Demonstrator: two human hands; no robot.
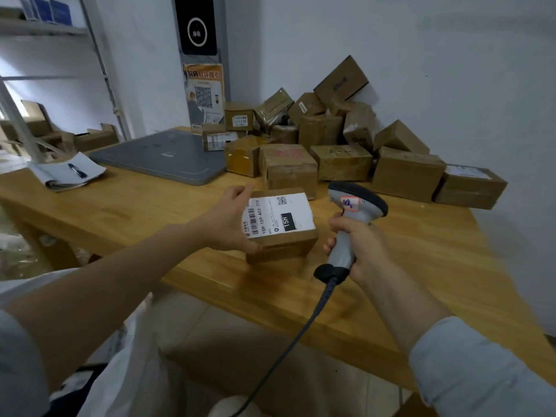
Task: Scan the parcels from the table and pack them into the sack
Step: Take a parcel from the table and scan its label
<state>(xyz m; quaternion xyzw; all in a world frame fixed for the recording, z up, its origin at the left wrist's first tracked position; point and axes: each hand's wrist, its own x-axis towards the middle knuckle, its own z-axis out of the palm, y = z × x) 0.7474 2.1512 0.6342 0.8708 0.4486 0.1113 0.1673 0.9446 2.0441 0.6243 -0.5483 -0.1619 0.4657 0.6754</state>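
Parcel in hand, dead centre of view: small brown cardboard parcel (288, 246) with a white shipping label (290, 210) facing up, barcode toward the left end. It is over the light wooden table (120, 206); cannot tell whether it rests on the top or is lifted just clear.

Left hand (228, 219) grips the parcel's left end, thumb curled on the near corner, fingers hooked over the far edge.

Right hand (359, 246), at 3 o'clock of the parcel, holds a grey handheld barcode scanner (358, 203) with a black head. Fingers are wrapped close together round the handle. Scanner head sits just beside the parcel's right end, apart from it. Dark cable (301, 332) hangs toward 6 o'clock.

Heap of brown cardboard boxes (406, 173) at 1 o'clock, against the white wall. Flat grey slab (162, 158) at 11 o'clock. White notepad with blue pen (67, 171) at 10 o'clock. White plastic sack (126, 356) at 7 o'clock, below the table edge.
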